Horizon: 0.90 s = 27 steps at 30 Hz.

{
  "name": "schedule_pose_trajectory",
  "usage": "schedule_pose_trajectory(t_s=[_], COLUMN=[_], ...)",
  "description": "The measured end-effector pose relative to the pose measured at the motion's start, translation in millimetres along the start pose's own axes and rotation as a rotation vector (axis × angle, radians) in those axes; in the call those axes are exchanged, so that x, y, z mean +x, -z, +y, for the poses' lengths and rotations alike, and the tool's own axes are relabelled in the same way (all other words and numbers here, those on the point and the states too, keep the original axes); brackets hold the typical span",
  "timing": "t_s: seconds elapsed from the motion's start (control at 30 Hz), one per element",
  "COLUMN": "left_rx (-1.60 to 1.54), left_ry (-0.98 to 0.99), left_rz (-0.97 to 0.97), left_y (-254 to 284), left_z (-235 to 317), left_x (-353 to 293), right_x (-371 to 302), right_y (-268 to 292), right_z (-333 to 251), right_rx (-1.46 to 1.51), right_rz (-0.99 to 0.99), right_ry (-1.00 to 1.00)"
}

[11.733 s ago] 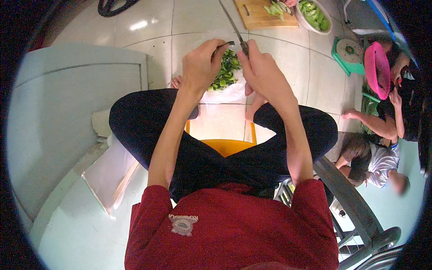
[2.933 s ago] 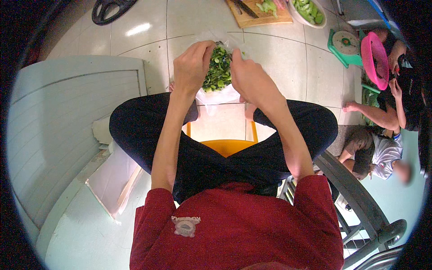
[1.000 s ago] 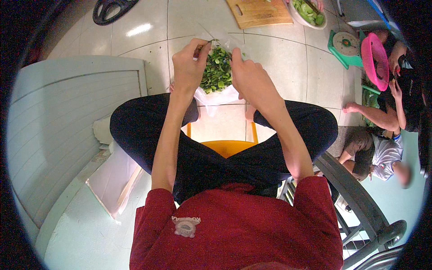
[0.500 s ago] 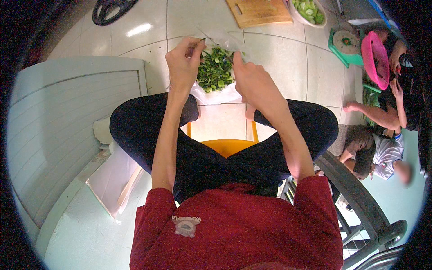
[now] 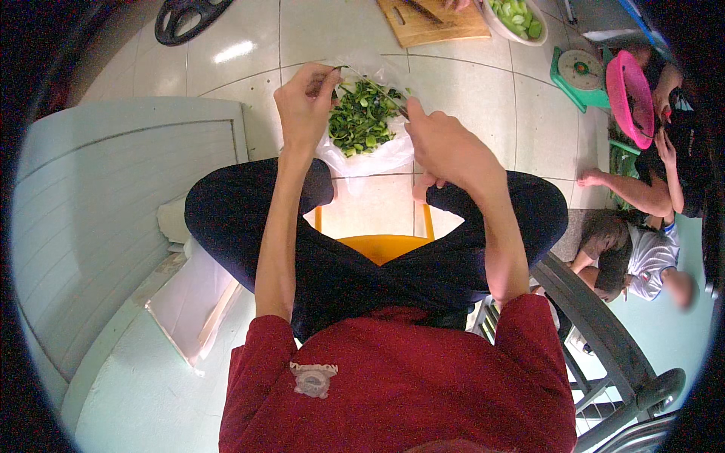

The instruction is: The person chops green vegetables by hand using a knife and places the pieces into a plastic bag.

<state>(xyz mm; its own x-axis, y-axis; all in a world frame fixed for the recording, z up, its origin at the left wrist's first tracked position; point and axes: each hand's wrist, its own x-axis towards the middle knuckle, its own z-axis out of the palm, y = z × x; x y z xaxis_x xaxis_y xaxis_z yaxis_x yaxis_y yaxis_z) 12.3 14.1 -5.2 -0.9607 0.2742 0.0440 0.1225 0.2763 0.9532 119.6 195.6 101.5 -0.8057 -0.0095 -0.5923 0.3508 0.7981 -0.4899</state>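
Observation:
My left hand (image 5: pixel 308 106) is closed in a pinch on a thin dark green stem (image 5: pixel 342 68) above the far left of a pile of greens. My right hand (image 5: pixel 453 147) is wrapped round the handle of a knife (image 5: pixel 389 98). Its narrow blade slants up and left over the pile, its tip close to the stem. Below both hands, chopped green vegetables (image 5: pixel 359 130) lie heaped on a clear white plastic bag (image 5: pixel 355 167), spread on the floor in front of my feet.
A wooden cutting board (image 5: pixel 445 30) lies ahead, with another person's hand (image 5: pixel 457 4) and a knife (image 5: pixel 423 10) over it. Beside it are a bowl of cut greens (image 5: pixel 492 23), a green scale (image 5: pixel 563 87) and a pink basket (image 5: pixel 615 106) near seated people. A pale panel (image 5: pixel 136 158) stands left.
My right hand has drawn back to the right and toward me with the knife. My left hand has barely moved. Another person's hand and a knife have come into view over the cutting board.

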Motion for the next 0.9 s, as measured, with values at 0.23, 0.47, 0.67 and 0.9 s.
schedule_pose_trajectory(t_s=[0.23, 0.47, 0.67, 0.9], left_rx=[0.038, 0.177, 0.218, 0.269], left_ry=[0.018, -0.078, -0.142, -0.220], left_rz=[-0.041, -0.036, -0.074, -0.083], left_y=[-1, -2, -10, -6], left_z=[6, -6, 2, 11], left_x=[2, 3, -1, -2], right_x=[10, 23, 39, 48], right_y=[9, -1, -24, -26], right_z=[40, 19, 12, 10], right_rx=[-0.126, -0.066, -0.056, -0.070], right_rz=[0.172, 0.386, 0.455, 0.429], right_ry=[0.165, 0.154, 0.242, 0.228])
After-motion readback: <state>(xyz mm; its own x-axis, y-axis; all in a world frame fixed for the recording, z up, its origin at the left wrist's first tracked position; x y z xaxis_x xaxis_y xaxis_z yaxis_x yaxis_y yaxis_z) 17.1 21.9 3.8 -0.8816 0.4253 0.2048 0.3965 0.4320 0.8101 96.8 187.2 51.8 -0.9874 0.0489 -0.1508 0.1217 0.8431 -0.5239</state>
